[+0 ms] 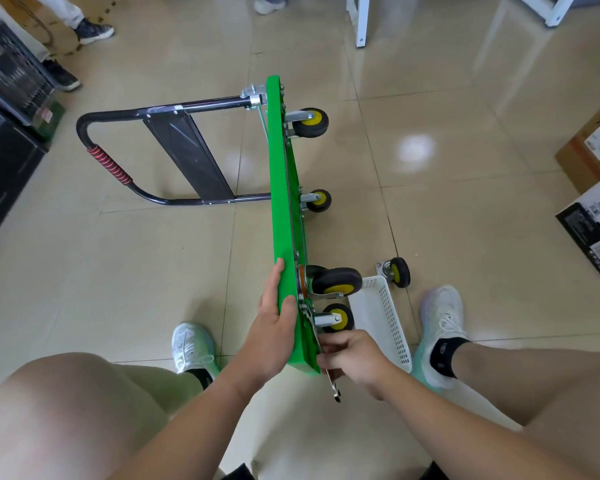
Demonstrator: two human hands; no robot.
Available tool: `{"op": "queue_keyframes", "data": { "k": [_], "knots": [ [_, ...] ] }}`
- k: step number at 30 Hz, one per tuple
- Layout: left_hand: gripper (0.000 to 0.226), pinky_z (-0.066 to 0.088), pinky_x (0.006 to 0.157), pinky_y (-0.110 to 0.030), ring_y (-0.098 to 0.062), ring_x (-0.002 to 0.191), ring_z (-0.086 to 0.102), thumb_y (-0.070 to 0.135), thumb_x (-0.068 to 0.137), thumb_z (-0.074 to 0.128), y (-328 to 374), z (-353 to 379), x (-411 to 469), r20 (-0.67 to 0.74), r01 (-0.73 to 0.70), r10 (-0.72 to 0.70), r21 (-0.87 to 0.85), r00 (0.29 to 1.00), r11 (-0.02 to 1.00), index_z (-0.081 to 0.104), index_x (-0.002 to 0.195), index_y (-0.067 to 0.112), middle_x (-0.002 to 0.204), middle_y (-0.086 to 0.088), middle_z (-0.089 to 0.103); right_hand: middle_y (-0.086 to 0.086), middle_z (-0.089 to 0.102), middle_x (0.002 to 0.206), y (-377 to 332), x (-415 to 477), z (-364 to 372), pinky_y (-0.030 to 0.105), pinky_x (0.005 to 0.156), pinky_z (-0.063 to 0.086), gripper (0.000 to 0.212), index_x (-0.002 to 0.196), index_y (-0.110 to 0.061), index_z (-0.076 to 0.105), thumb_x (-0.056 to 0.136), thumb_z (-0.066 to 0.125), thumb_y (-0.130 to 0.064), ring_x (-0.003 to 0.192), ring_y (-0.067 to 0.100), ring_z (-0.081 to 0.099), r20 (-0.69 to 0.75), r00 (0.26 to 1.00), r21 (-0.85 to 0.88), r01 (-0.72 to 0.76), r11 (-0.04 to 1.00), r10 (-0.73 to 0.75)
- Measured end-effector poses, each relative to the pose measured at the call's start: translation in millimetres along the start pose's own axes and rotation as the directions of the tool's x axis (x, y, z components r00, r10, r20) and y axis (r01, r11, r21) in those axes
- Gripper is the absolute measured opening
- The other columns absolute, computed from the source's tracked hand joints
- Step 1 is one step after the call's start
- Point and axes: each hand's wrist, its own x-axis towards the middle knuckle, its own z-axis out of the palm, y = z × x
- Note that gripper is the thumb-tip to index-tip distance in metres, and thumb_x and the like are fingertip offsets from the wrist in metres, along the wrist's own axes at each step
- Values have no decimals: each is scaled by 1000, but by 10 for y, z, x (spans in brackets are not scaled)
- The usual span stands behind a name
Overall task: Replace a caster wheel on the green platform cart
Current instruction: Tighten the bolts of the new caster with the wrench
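Observation:
The green platform cart (280, 209) stands on its long edge on the tiled floor, its black handle (118, 174) lying out to the left. Its underside faces right with several yellow-hubbed casters (309, 122) (318, 200) (336, 281) (338, 317) showing. My left hand (274, 323) clasps the near top edge of the deck. My right hand (352, 358) is closed around a metal wrench (335, 386) held against the underside at the near corner, just below the nearest caster. A loose caster wheel (397, 277) lies on the floor to the right.
A white perforated plastic basket (390, 323) lies on the floor beside the cart, between my white shoes (193, 346) (442, 327). Cardboard boxes (593, 230) sit at the right edge. A dark cabinet with a crate (7, 98) stands at the left. Other people's feet (90, 29) and white table legs (359, 19) are at the top.

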Motion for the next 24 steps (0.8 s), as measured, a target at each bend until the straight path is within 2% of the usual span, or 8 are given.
{"op": "queue_keyframes", "data": {
  "k": [3,7,11,13,16,20,24],
  "knots": [
    [60,36,121,-47,-14,144,43,59,93,32,-1,-11,-6,3,-11,11,3,1000,1000,9,146,76,163,14,32,11,77,96,-147,-134,40,32,70,59,33,112,-7,75,81,78,1,78,25,74,55,998,46,-37,998,34],
    [59,40,118,-50,-19,139,48,56,95,31,21,-11,-20,5,1,-1,18,1000,1000,8,144,78,163,12,32,15,77,99,-206,-193,63,33,68,60,30,112,-5,74,82,78,-2,83,31,75,75,994,101,-86,991,79],
    [58,40,118,-49,-18,140,48,57,95,32,28,-12,-17,16,8,-8,3,1000,1000,8,143,80,163,13,31,7,78,92,-26,-127,5,34,77,62,34,110,-11,77,79,79,2,76,20,74,-14,998,9,-57,998,57],
    [59,40,118,-48,-16,139,49,57,94,32,27,-14,-12,15,10,-10,0,1000,1000,9,143,79,163,13,32,-2,79,95,70,-57,-26,30,82,60,37,112,-15,77,79,80,1,86,15,75,-54,998,-26,-16,1000,14],
    [58,42,117,-48,-14,136,52,56,94,33,26,-11,-14,12,20,-20,-5,1000,1000,10,142,80,162,12,35,-4,79,100,131,84,-53,28,88,58,41,115,-14,76,78,80,3,97,15,74,-66,997,-23,30,999,-31],
    [59,39,119,-48,-13,138,50,55,93,34,-2,-13,-11,8,26,-26,-28,1000,999,12,142,80,162,16,35,-1,78,106,181,323,-76,37,99,55,44,116,-16,76,76,81,2,104,19,72,-55,997,-31,56,998,-58],
    [60,34,123,-47,-11,145,42,54,95,35,-24,-9,-1,2,23,-23,-28,1000,999,12,144,79,164,18,31,-2,77,107,206,516,-39,44,103,53,40,111,-18,78,78,79,5,106,22,71,-62,996,-13,64,998,-65]
  ]
}}
